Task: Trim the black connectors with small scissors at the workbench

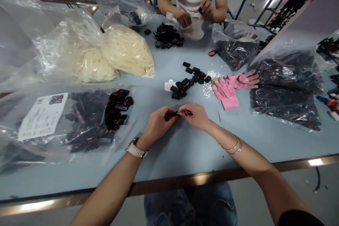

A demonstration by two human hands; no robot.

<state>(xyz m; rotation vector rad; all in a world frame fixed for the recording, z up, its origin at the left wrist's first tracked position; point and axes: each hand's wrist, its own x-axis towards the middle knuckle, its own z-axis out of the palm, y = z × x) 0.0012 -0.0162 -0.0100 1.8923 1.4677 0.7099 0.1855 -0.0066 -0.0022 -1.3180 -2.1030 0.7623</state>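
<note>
Close together over the near middle of the table, my two hands meet at the fingertips. My left hand (159,123) is closed, pinching a small black plastic part (175,113) with its end toward the other hand. The fingers of my right hand (196,116) are pinched against that end. A small dark item (188,112) shows within the right fingers, too small to name. Just beyond my hands lies a loose group of black rectangular plastic parts (179,93), some with red marks. Small white pieces (208,91) are scattered beside it.
Pink gloves (226,93) lie to the right, near bags of dark parts (286,91). An open bag of black parts (87,120) and bags of cream-coloured pieces (127,51) occupy the left. Across the table, a co-worker's hands (206,9) handle black parts beside a pile (166,35).
</note>
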